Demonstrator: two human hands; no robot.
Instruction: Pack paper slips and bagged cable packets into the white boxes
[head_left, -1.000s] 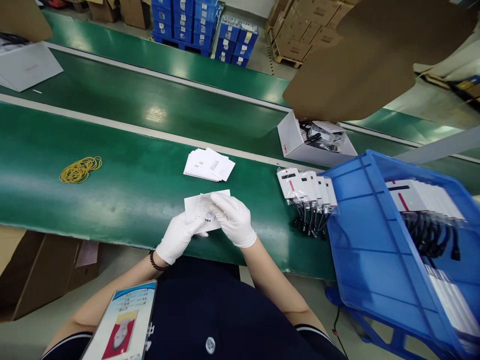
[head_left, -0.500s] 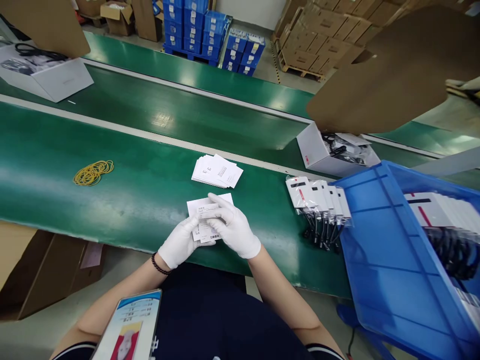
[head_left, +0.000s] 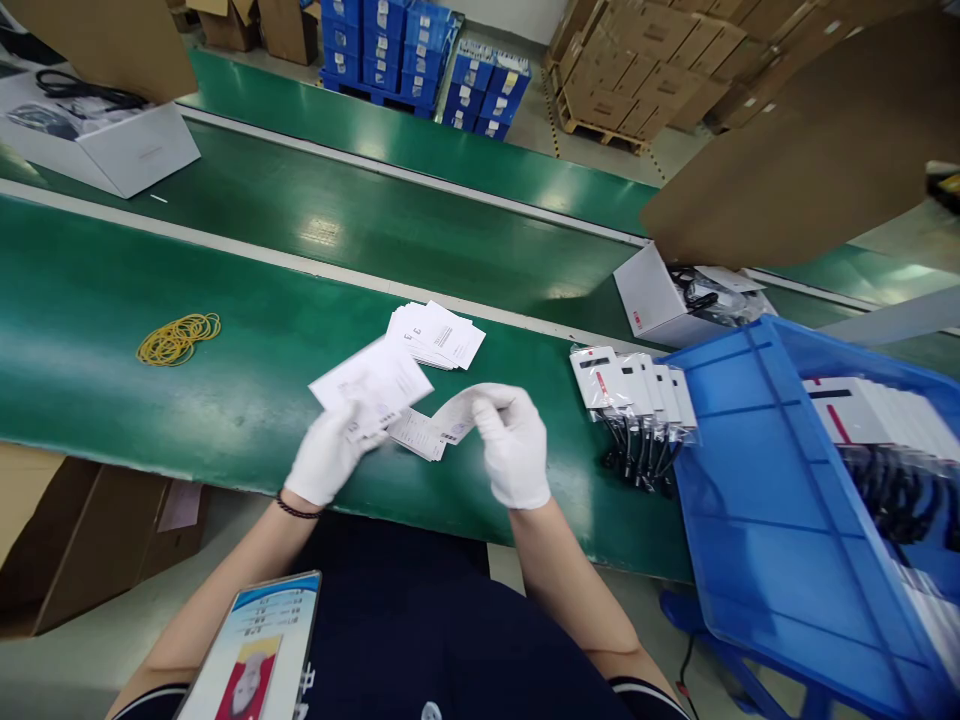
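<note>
White gloves cover both hands. My left hand (head_left: 328, 455) grips white papers (head_left: 375, 380), which are tilted and slightly blurred. To the right, my right hand (head_left: 512, 450) pinches a small printed slip (head_left: 456, 412), curved between thumb and fingers. Below that slip a small stack of printed slips (head_left: 420, 434) lies on the green table (head_left: 255, 420), near my left fingertips. Beyond both hands rests a fanned pile of white booklets (head_left: 442, 335).
Yellow rubber bands (head_left: 178, 340) lie at the left. Bagged white devices with black cables (head_left: 637, 395) sit right of my hands, beside a blue bin (head_left: 780, 500). Open white boxes (head_left: 139, 155) stand on the far belt, left and right.
My hands have moved apart. The left has shifted left with the papers; the right has moved right, holding a slip. The small stack of slips has come into view on the table.
</note>
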